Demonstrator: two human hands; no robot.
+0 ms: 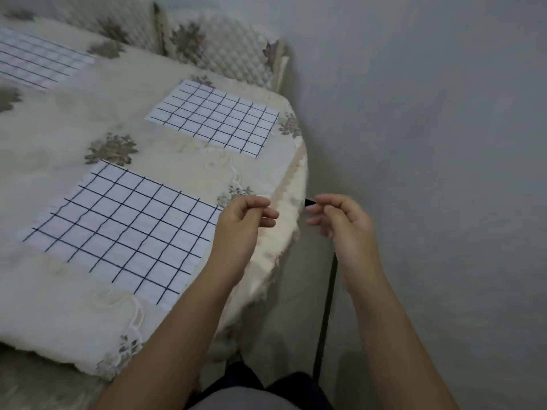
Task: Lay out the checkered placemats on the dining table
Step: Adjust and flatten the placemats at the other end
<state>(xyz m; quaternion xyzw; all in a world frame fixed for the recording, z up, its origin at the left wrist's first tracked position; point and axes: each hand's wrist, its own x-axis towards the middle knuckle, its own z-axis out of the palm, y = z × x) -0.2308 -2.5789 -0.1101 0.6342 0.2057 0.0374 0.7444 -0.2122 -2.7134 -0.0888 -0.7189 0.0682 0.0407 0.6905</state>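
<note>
Three white placemats with dark grid lines lie flat on the dining table (pixel 183 170), which wears a cream floral cloth. The near placemat (pixel 124 229) is in front of me, the second placemat (pixel 216 116) lies by the table's right edge, and the third placemat (pixel 35 57) is at the far left, cut off by the frame. My left hand (pixel 242 220) hovers over the table's right edge beside the near placemat, fingers loosely curled, holding nothing. My right hand (pixel 340 220) floats past the edge over the floor, fingers apart and empty.
A quilted chair back (pixel 225 51) stands at the far side of the table. A thin black table leg (pixel 325 306) runs down under my right forearm. A plain grey wall (pixel 429 113) closes the right side.
</note>
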